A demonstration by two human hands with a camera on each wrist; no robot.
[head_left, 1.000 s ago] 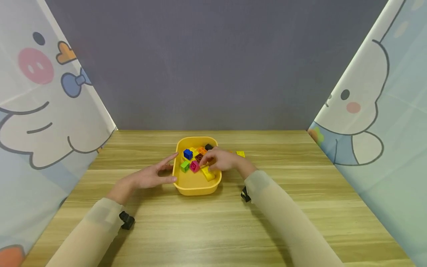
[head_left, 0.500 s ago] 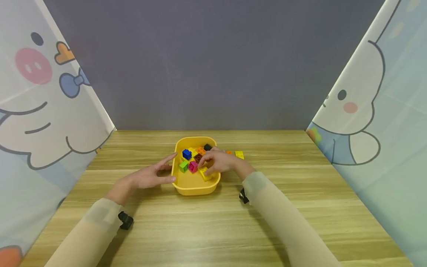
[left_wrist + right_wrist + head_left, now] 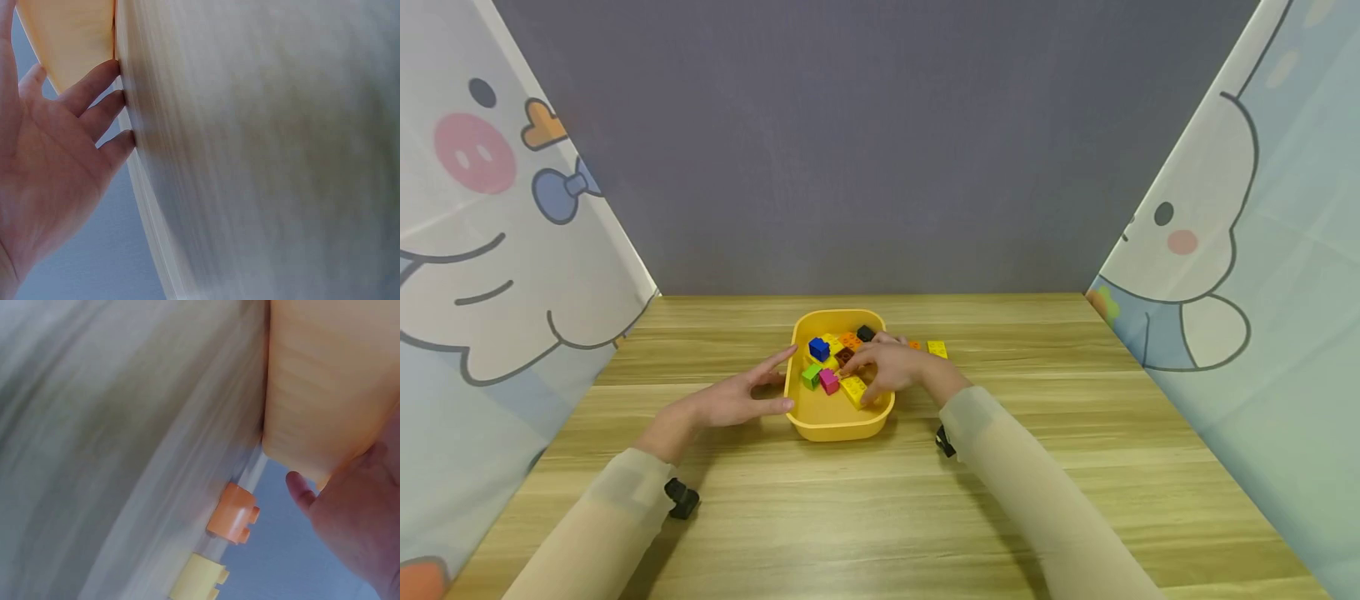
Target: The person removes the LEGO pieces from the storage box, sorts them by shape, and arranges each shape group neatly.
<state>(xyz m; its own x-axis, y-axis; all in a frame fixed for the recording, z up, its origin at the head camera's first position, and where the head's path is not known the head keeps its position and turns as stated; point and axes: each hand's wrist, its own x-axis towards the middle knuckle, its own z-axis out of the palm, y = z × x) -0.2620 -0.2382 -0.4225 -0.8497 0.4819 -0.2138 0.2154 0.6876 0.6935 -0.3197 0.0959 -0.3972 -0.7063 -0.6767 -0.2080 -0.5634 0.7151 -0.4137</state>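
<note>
A yellow plastic bin (image 3: 838, 432) holds several toy bricks. At its left side my left hand (image 3: 730, 401) lies with fingers spread and straight, touching the outer wall; the left wrist view shows the palm (image 3: 53, 165) beside the bin. My right hand (image 3: 891, 365) reaches over the right rim, its thumb and index finger on either side of a yellow toy brick (image 3: 854, 390). The index fingertip also lies close to a pink brick (image 3: 829, 382). A green brick (image 3: 811, 377), blue brick (image 3: 819, 349) and brown brick (image 3: 845, 356) sit nearby. The right fingertips are hidden in the right wrist view.
Just right of the bin, an orange brick (image 3: 232, 514) and another yellow brick (image 3: 937, 348) rest on the wooden table (image 3: 820, 517). A grey panel (image 3: 872, 150) stands behind, with cartoon-printed cloths at both sides. A black brick (image 3: 865, 333) is by the bin's back corner.
My right hand has lowered deeper into the bin, and its thumb has come down onto the yellow brick. That brick shifted slightly left, and the pink brick has turned over. The left hand stayed put.
</note>
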